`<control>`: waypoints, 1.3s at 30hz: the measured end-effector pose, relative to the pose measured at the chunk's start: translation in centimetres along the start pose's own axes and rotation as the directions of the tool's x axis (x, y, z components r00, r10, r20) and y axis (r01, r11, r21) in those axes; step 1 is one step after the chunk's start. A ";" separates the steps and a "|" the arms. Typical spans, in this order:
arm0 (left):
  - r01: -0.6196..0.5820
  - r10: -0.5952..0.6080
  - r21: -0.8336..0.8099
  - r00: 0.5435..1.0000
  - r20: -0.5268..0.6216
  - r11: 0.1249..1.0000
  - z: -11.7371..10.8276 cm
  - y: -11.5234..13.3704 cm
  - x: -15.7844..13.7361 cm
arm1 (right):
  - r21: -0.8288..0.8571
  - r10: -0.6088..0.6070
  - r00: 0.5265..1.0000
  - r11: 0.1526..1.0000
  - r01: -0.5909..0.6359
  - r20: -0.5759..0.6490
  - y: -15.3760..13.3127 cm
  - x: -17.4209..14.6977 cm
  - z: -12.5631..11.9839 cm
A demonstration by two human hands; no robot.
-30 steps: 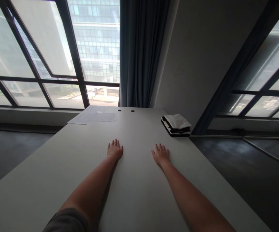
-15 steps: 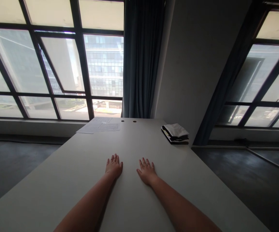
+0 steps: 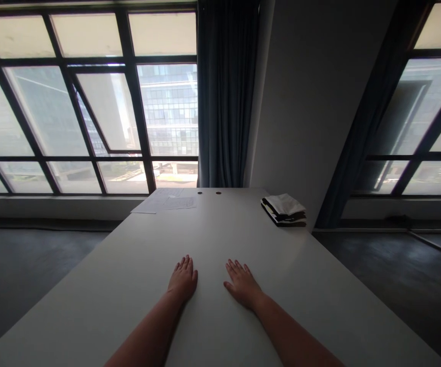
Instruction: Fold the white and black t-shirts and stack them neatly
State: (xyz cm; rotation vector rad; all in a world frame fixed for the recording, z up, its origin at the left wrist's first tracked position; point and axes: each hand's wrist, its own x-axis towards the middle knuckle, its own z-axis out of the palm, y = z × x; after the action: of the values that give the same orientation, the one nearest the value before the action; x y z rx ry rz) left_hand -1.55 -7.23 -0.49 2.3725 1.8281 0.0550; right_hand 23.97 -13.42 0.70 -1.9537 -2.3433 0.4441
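Note:
My left hand (image 3: 183, 279) lies palm down on the white table (image 3: 209, 229), its fingers stretched out and pointing away from me. To its right, with a gap between them, my right hand (image 3: 243, 284) rests flat too, its thumb apart from the fingers. Neither hand holds anything; both touch only the tabletop. Beyond the right hand, near the table's right edge, is a stack of folded cloth-like items (image 3: 284, 209), white on top with black layers beneath. Printed paper sheets (image 3: 174, 203) lie at the far left corner.
Two small dark round spots (image 3: 218, 193) mark the tabletop's far end. Behind it hangs a dark blue curtain (image 3: 222, 102) beside a wall column (image 3: 304, 102). A large window (image 3: 167, 112) fills the left, with one pane tilted open. Grey floor (image 3: 52, 255) runs along both sides.
The camera view has shifted, so the room sits slightly further right. Both hands appear a little lower and nearer to me, still flat, with fingers somewhat closer together.

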 end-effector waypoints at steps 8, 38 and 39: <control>-0.013 0.013 -0.011 1.000 -0.009 1.000 -0.2 -0.2 0.0 | 0.036 -0.023 1.000 0.999 0.023 -0.021 0.2 -0.3 -0.4; -0.020 0.020 -0.012 0.999 -0.041 1.000 -0.2 -0.3 -0.2 | 0.086 -0.040 0.998 0.995 0.044 -0.049 0.8 -0.3 -0.4; -0.021 0.021 -0.011 0.999 -0.043 1.000 -0.2 -0.3 -0.2 | 0.083 -0.042 0.998 0.995 0.046 -0.049 0.8 -0.3 -0.4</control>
State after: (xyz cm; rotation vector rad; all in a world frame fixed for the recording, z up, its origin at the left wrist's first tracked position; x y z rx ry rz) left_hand -1.93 -7.34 -0.32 2.4009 1.8167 0.1183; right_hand 24.87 -13.50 0.89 -1.8518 -2.2948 0.4806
